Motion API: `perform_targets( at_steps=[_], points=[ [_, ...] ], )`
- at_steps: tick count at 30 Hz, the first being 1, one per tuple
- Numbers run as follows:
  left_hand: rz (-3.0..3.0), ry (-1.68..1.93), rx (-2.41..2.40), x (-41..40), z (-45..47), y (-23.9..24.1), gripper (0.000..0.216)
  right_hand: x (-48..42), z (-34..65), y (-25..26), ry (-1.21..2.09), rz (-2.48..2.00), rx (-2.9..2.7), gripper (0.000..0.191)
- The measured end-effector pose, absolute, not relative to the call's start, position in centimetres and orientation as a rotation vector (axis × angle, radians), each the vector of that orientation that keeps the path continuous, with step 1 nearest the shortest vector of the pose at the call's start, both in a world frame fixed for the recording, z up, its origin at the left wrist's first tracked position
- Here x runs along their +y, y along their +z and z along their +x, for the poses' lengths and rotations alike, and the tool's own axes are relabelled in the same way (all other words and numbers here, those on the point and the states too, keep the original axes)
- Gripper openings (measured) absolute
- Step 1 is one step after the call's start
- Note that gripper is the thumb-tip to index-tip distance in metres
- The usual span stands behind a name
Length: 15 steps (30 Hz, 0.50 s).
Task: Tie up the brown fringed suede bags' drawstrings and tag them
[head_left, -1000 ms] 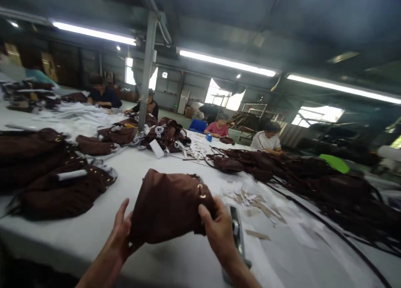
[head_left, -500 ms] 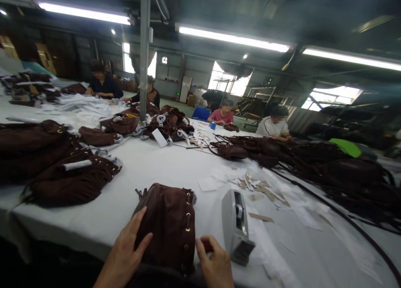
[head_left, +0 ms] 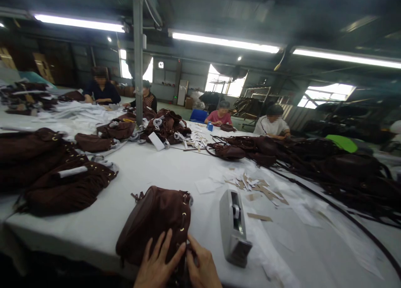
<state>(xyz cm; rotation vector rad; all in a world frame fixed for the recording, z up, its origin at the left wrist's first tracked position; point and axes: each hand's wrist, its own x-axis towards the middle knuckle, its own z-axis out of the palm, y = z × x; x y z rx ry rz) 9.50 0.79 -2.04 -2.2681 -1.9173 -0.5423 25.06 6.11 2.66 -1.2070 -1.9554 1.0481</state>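
- We see a brown bag [head_left: 156, 223] lying on its side at the near edge of a white table [head_left: 163, 171], just in front of us
- Our left hand [head_left: 156, 265] lies flat on the near end of the bag, fingers spread and relaxed, pressing on the fabric and gripping nothing
- Our right hand [head_left: 203, 267] sits just right of the left one, touching it; its fingers curl in toward the bag's near edge, but we cannot tell whether they pinch anything
- A row of small gold rings runs along the right side of the bag
- Just right of the bag stands a grey tape dispenser [head_left: 233, 227]
- Beyond it, paper scraps [head_left: 253, 185] lie scattered on the table
- To the left lie fringed brown bags [head_left: 59, 179] in a pile
- To the far right, a long heap of dark bags and straps [head_left: 328, 166] runs along the table
- At the far side four people sit working; among them, one wears a pink top [head_left: 219, 117] and one a white top [head_left: 272, 126]
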Motion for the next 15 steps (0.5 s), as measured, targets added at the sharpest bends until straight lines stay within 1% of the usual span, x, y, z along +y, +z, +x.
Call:
perform_targets(
  at_steps=[3, 5, 6, 7, 9, 11, 12, 14, 15],
  points=[
    [-2.331, -0.464, -1.981, 2.5, 9.3, -3.4, 0.097, 6.2, 25.9, 2.3, 1.109, -1.165, -1.889, 0.038],
    [-2.478, -0.575, -1.937, 3.2, 8.1, -3.8, 0.092, 6.6, 27.1, 1.6, 1.131, -1.244, -1.707, 0.040],
    [-2.556, -0.709, -1.923, 3.5, 7.4, -3.6, 0.086, 6.9, 27.8, 1.2, 1.137, -1.282, -1.597, 0.042],
    [-2.613, -0.900, -1.935, 3.7, 6.7, -3.1, 0.080, 7.3, 28.5, 0.9, 1.137, -1.314, -1.494, 0.045],
    [-2.590, -1.424, -2.062, 4.0, 5.1, -0.9, 0.065, 7.9, 29.8, 0.3, 1.116, -1.349, -1.366, 0.051],
    [-2.364, -2.001, -2.251, 4.1, 3.6, 2.3, 0.048, 8.5, 30.8, 0.3, 1.041, -1.358, -1.320, 0.053],
    [-2.241, -2.224, -2.303, 4.0, 2.9, 4.0, 0.043, 8.8, 31.0, 0.6, 1.001, -1.355, -1.314, 0.054],
    [-2.064, -2.644, -2.296, 3.9, 1.5, 7.2, 0.042, 9.1, 31.1, 1.7, 0.970, -1.319, -1.331, 0.058],
    [-1.865, -2.851, -2.283, 3.8, 0.9, 8.5, 0.042, 9.1, 30.9, 2.4, 0.995, -1.279, -1.353, 0.061]
  ],
)
